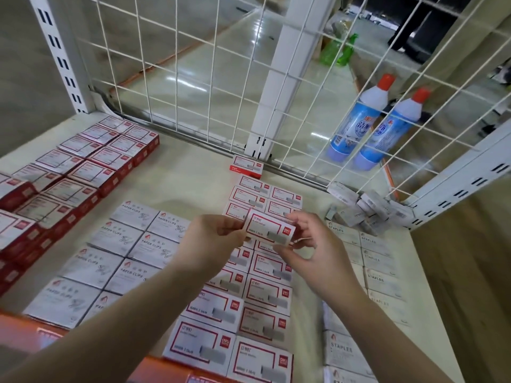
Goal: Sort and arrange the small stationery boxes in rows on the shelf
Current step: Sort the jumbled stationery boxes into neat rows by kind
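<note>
You've got one red-bordered staple box (269,228) up in the air between both hands, hovering over the middle of the double column of matching boxes (257,294) that runs down the cream shelf (190,172). Your left hand (213,236) pinches the box's left end, fingers curled round it; your right hand (309,244) grips the right end, thumb below and fingertips over the top edge. Label faces up at you, tilted a little.

It looks like a light, stiff little carton (thin card, so squeeze gently), and the glossy print may be a touch slick. Holding it by the short ends, as you are, seems the sound choice: it leaves the long sides free to slide in against its neighbours.

Ahead of you, the column breaks up. Near the back there's a small cluster of the same boxes (262,199), and one stray box (247,166) sits alone against the wire grid (193,78). My guess is the carton in your hands wants to go into the stretch just beneath it.

To your left lie the paper clip boxes (132,244) in neat pairs, and beyond them the red-sided boxes (83,172). On your right, a column marked STAPLES (378,272), and a loose heap of small grey boxes (365,214) in the corner, not yet sorted. Two blue bottles (373,123) stand behind the grid.
</note>
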Demonstrator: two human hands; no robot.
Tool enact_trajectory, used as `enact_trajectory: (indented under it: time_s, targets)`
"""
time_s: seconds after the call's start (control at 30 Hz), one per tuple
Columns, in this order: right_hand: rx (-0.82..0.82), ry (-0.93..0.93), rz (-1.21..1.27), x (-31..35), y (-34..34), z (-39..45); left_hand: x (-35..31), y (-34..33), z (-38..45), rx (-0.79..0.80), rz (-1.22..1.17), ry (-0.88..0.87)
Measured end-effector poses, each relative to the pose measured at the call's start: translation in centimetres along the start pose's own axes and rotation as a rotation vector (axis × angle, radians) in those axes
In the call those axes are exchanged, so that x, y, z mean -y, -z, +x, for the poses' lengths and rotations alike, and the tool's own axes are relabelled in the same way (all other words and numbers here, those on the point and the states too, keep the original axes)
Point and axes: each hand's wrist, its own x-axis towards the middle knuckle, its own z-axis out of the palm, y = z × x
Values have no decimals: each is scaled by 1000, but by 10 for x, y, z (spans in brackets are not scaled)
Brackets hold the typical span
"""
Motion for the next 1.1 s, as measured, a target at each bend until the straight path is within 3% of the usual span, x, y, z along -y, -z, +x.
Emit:
enact_trajectory:
  time_s: [0.17,0.43,0.83,1.0,1.1]
  targets:
    - [37,-24,87,-3,-2,-4,4,-2,-2,-19,-42,38]
    - [8,-23,106,-6,-1,-3,10,-2,-3,-4,167,-64]
    - [10,-56,123,-15,0,-1,14,-2,5,3,231,-109]
    - [-30,-114,148,-22,4,7,13,-7,13,-14,470,-212]
    - [-67,-137,83,-30,4,19,8,-10,18,96,639,-272]
